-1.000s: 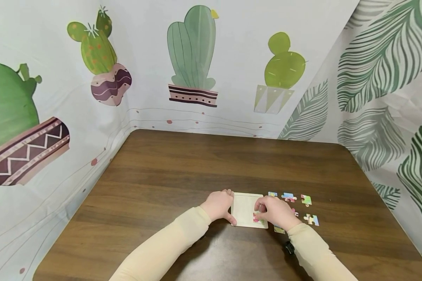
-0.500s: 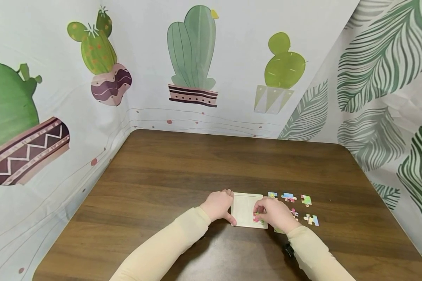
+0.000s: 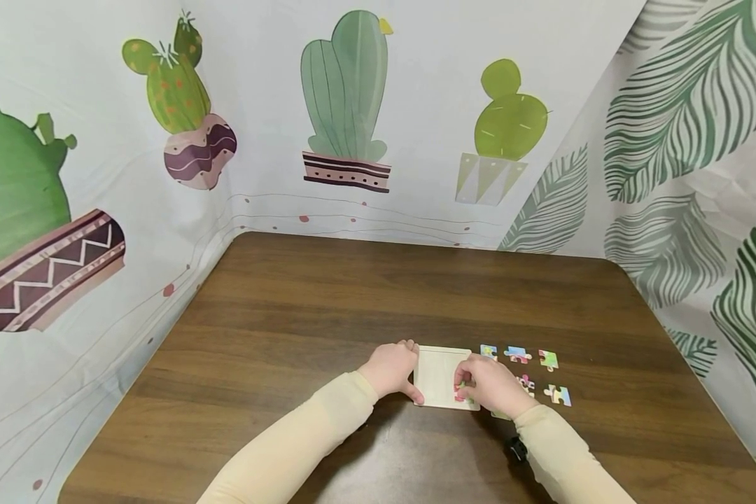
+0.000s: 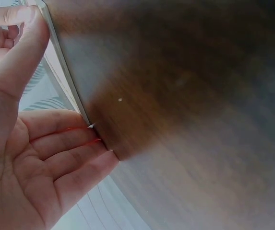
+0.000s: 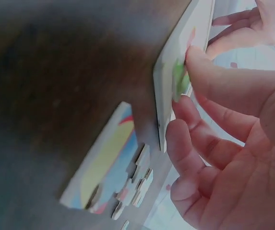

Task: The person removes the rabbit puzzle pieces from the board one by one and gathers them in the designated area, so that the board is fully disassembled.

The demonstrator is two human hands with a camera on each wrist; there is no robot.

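Note:
A pale wooden puzzle tray point(image 3: 436, 374) lies flat on the table. My left hand point(image 3: 390, 367) rests against its left edge, and in the left wrist view the fingers point(image 4: 75, 163) lie straight along that side while the thumb touches the near corner. Over the near right corner of the tray, my right hand point(image 3: 491, 383) pinches a pink and green jigsaw piece point(image 5: 179, 79) between thumb and fingers. That piece is low in the tray and partly hidden by the fingers; whether it lies flat cannot be told.
To the right of the tray lie several loose jigsaw pieces, among them a green one point(image 3: 548, 359), a blue and pink one point(image 3: 516, 353) and a blue and cream one point(image 3: 558, 394). My right hand partly covers others. Behind the brown table point(image 3: 353, 294) hangs a cactus-patterned cloth point(image 3: 264, 126).
My right hand has shifted only slightly at the tray's near right corner, still pinching the jigsaw piece. The left hand and tray stay in place.

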